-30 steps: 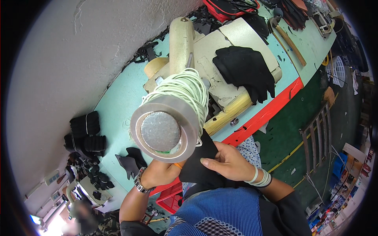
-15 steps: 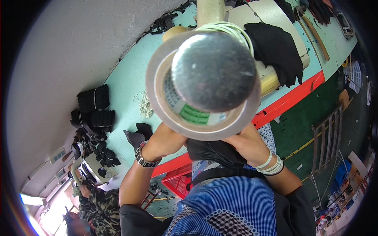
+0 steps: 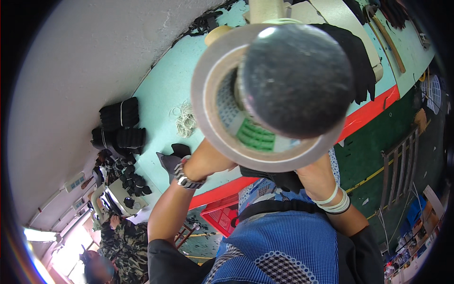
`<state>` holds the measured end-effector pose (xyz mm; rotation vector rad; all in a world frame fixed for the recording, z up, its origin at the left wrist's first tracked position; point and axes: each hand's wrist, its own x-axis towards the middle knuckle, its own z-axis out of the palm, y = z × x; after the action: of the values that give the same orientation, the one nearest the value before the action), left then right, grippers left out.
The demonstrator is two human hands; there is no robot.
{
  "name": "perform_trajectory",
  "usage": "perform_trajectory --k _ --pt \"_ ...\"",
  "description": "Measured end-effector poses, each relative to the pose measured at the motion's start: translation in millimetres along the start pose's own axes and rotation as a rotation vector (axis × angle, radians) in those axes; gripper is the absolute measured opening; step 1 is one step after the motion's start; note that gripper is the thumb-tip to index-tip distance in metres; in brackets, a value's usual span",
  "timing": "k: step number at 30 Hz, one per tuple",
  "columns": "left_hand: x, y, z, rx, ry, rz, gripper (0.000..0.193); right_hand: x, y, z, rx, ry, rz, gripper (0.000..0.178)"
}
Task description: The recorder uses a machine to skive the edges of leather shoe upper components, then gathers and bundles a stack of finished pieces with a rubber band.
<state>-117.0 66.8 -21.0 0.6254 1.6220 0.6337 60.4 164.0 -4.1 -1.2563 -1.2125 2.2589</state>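
Observation:
Close to the camera, a round metal knob (image 3: 298,80) and a large roll of tape (image 3: 204,94) around it hide the space between my hands. Below the roll hangs a stack of black cloth pieces (image 3: 276,179), held at its right side by my right hand (image 3: 316,176); the fingertips are covered. My left hand (image 3: 211,162) reaches in from the other side, above the stack's left end, its fingers hidden behind the roll. A metal watch (image 3: 187,176) is on my left wrist, white elastic bands (image 3: 336,203) on my right.
A pale green table (image 3: 156,102) with a red edge runs across. On it lie tied black bundles (image 3: 119,113), white elastic bands (image 3: 183,120) and a dark grey piece (image 3: 170,161). A red basket (image 3: 220,215) stands below. At lower left is another person (image 3: 125,246).
The view has shifted, so the knob and roll stand further right and cover more of the stack. My left hand has moved slightly up behind the roll. The black stack shows less.

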Motion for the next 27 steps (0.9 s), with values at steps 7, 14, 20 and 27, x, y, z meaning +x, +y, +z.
perform_trajectory --k 7,14,20,27 --pt "-8.5 -20.1 4.6 -0.528 -0.071 -0.013 0.029 -3.2 -0.3 -7.9 -0.189 -0.01 -0.014 0.014" --pt "-2.3 -9.2 9.0 -0.524 -0.137 -0.015 0.042 -2.7 -8.4 -7.0 -0.099 0.077 -0.125 0.015" --pt "-0.3 1.9 1.7 -0.44 -0.272 -0.201 0.046 -2.6 -9.4 -4.3 0.0 0.131 -0.042 0.012" --pt "-4.8 5.4 16.0 -0.396 0.005 -0.05 0.032 -4.8 6.0 -7.7 0.105 0.16 0.084 0.009"
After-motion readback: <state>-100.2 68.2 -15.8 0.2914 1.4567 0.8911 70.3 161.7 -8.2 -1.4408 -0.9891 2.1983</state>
